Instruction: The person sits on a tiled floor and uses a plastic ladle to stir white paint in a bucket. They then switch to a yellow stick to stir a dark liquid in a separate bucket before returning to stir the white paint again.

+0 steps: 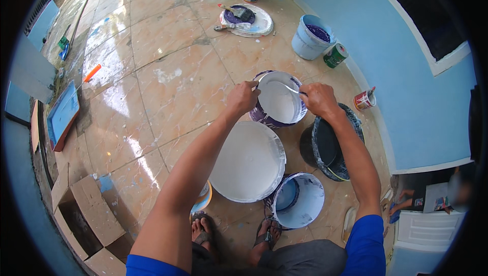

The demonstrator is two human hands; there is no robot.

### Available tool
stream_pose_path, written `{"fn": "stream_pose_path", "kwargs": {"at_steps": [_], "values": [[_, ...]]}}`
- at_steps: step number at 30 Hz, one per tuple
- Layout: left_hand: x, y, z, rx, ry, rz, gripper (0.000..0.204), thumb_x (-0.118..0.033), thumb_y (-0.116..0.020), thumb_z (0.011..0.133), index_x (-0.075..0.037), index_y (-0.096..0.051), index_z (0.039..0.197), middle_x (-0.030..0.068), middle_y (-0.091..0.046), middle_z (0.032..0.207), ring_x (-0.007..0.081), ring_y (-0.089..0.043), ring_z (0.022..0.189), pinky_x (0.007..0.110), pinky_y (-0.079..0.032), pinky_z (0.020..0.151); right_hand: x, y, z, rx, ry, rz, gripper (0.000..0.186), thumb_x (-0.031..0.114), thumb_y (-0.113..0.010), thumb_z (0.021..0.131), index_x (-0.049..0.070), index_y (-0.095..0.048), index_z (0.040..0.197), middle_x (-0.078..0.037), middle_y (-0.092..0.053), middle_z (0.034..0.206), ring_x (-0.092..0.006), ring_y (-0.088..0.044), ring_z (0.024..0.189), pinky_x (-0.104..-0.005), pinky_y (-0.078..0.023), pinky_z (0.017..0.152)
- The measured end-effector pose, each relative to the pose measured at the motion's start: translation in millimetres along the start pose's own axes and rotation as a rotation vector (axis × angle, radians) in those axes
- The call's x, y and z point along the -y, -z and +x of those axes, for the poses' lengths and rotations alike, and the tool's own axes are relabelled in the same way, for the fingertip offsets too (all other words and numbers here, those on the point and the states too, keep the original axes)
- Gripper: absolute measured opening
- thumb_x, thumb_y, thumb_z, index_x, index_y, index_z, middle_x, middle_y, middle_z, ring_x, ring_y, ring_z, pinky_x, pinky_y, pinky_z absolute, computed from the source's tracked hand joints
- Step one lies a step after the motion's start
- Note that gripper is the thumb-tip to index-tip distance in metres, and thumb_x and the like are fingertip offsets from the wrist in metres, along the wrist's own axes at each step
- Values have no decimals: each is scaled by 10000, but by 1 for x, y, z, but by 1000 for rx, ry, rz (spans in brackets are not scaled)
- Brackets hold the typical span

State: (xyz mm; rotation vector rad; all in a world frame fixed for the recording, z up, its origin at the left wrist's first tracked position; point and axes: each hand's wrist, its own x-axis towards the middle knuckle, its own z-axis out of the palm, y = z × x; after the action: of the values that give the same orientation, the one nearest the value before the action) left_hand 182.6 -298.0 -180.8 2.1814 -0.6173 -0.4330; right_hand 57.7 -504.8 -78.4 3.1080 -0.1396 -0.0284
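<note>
We see the paint bucket (278,100) standing on the floor directly ahead, between both hands. The left hand (242,98) is closed on its near-left rim. The right hand (318,99) grips a thin tool (291,89) whose long axis points leftward across the opening.

Two hands, left (242,98) and right (318,99) | three white-paint buckets (278,100) | one black bucket (333,144) | one blue pail (311,37) | three small tins (335,55) | one lid (250,20) with one brush (235,10) | one roller tray (62,116) | one cardboard box (89,220)
</note>
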Motion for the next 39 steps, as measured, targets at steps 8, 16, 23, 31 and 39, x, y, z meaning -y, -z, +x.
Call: {"fn": "stream_pose_path", "kwargs": {"at_steps": [8, 16, 23, 31, 39], "values": [[-7, 3, -5, -1, 25, -8, 431, -282, -642, 882, -125, -672, 1282, 221, -722, 1035, 381, -680, 1027, 455, -516, 917, 7, -65, 6, 35, -84, 28, 161, 168, -624, 825, 41, -722, 820, -216, -703, 798, -407, -696, 773, -506, -548, 715], [2, -4, 1, -41, -29, 7, 426, -268, -646, 880, -111, -673, 1275, 230, -718, 1042, 392, -676, 1032, 455, -511, 929, 15, -65, 11, 116, -27, 349, 212, 221, -668, 829, 45, -752, 910, -230, -704, 876, -410, -683, 877, -476, -533, 805], [1, -1, 0, -27, -13, 12, 422, -266, -638, 888, -120, -671, 1283, 236, -715, 1054, 391, -674, 1044, 460, -507, 938, 15, -46, 10, 351, 191, 444, 215, 210, -700, 802, 49, -762, 931, -212, -710, 856, -385, -685, 835, -441, -531, 777], [1, -1, -1, -26, -11, 28, 421, -273, -640, 890, -134, -670, 1286, 236, -712, 1066, 389, -669, 1059, 457, -510, 940, 5, -31, 4, 444, 185, 201, 201, 198, -678, 799, 83, -764, 939, -191, -717, 860, -371, -687, 868, -459, -529, 778], [-2, 2, -3, -22, -10, 34, 422, -283, -639, 889, -137, -672, 1284, 228, -715, 1059, 383, -672, 1052, 459, -512, 934, 7, -40, 7, 231, 125, -13, 124, 197, -682, 835, 92, -735, 874, -179, -709, 825, -369, -693, 851, -482, -530, 741]]}}
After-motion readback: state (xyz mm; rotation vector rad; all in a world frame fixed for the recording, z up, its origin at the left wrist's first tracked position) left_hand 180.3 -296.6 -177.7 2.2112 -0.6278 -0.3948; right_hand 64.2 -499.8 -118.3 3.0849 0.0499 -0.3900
